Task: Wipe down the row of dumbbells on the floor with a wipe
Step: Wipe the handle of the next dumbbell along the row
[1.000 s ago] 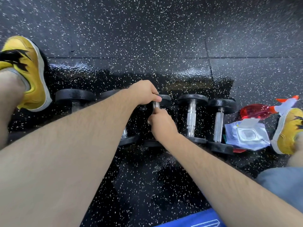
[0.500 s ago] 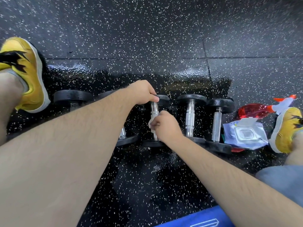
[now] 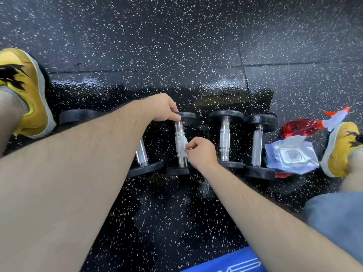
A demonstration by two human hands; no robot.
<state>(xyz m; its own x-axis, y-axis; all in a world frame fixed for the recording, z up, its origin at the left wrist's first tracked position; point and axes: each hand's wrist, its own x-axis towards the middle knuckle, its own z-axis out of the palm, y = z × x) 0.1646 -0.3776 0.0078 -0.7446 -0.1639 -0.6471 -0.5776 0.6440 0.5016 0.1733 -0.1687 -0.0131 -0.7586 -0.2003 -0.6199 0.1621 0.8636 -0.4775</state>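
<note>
Several black dumbbells with chrome handles lie in a row on the speckled black floor. My left hand [image 3: 163, 108] grips the far head and handle top of the middle dumbbell [image 3: 181, 142]. My right hand [image 3: 200, 152] pinches a small white wipe [image 3: 183, 146] against that dumbbell's knurled handle, near its lower half. To the right lie two more dumbbells [image 3: 225, 138] [image 3: 257, 146]. My left forearm partly hides another dumbbell [image 3: 142, 156] and one further left [image 3: 72, 116].
A pack of wipes [image 3: 290, 156] with its flap open lies right of the row, over a red spray bottle [image 3: 306, 126]. My yellow shoes [image 3: 25, 91] [image 3: 341, 148] flank the row. A blue mat edge [image 3: 225, 262] is at the bottom.
My right hand has slid the wipe down the handle, from just under my left hand toward the near end. More of the chrome handle now shows. My left hand stayed in place.
</note>
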